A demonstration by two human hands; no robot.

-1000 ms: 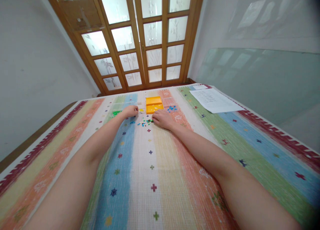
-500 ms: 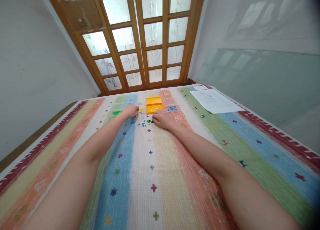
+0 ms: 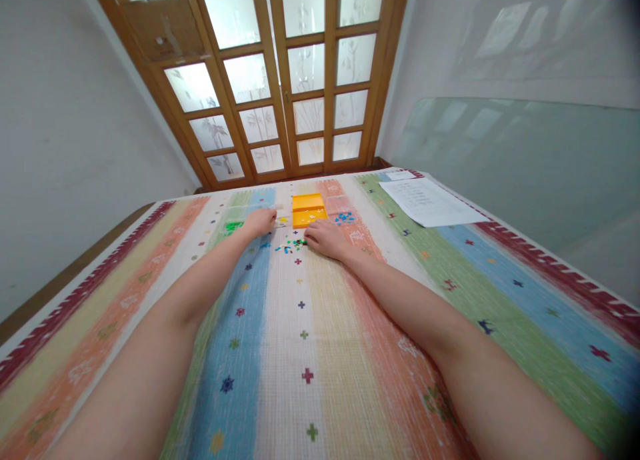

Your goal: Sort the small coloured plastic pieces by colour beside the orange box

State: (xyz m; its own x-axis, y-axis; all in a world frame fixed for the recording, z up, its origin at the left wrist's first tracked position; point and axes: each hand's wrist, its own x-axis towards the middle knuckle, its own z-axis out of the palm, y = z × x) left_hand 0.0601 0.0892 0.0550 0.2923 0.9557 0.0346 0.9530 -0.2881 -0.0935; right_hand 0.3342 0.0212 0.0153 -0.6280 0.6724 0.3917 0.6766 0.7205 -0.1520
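Observation:
Both my arms reach far out over a striped, many-coloured cloth. My left hand has its fingers pinched together beside a small heap of yellow bits; what it pinches is too small to make out. My right hand rests palm down, fingers curled, at the edge of a scatter of tiny coloured bits. An orange tray lies just beyond both hands. A group of green bits lies left of my left hand and blue bits lie right of the tray.
A white printed sheet lies at the far right of the cloth. A glass pane leans along the right wall. Wooden doors with frosted panes stand behind the far edge. A wooden edge runs along the left.
My left hand has shifted very slightly near the yellow bits. My right hand and the tray stay where they were.

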